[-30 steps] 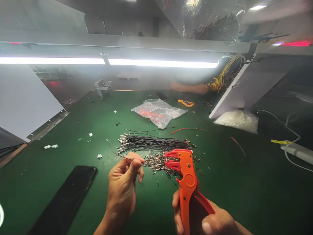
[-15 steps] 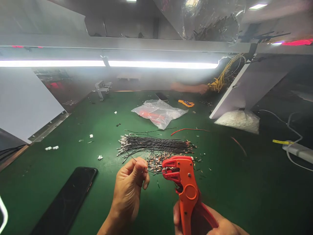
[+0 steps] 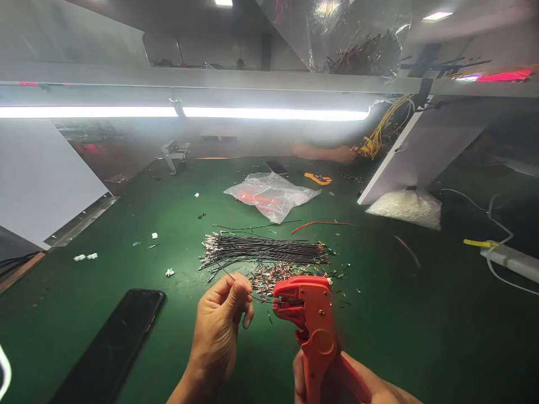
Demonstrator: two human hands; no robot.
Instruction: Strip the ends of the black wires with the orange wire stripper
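Observation:
Between thumb and fingers, my left hand (image 3: 223, 317) pinches a thin black wire (image 3: 261, 300). The wire's right end runs into the jaws of a red and orange wire stripper (image 3: 314, 320). My right hand (image 3: 357, 381) is wrapped round the stripper's handles, partly hidden by them. Behind both hands lies a bundle of black wires (image 3: 269, 248), with metal terminals at the left ends and bare copper at the right ends. A heap of small wire scraps (image 3: 273, 275) sits between the bundle and the stripper.
A phone (image 3: 113, 342) lies at the left. Beyond the bundle are a clear plastic bag (image 3: 273, 196) with something red inside, and a yellow tool (image 3: 319, 178). A bag of white pieces (image 3: 406, 207) rests by the right panel. Another person's arm (image 3: 324, 152) shows at the back.
The stripper's head has moved slightly down and left, nearer my left hand, and its jaws look closer together round the wire end. The whole view has shifted a little.

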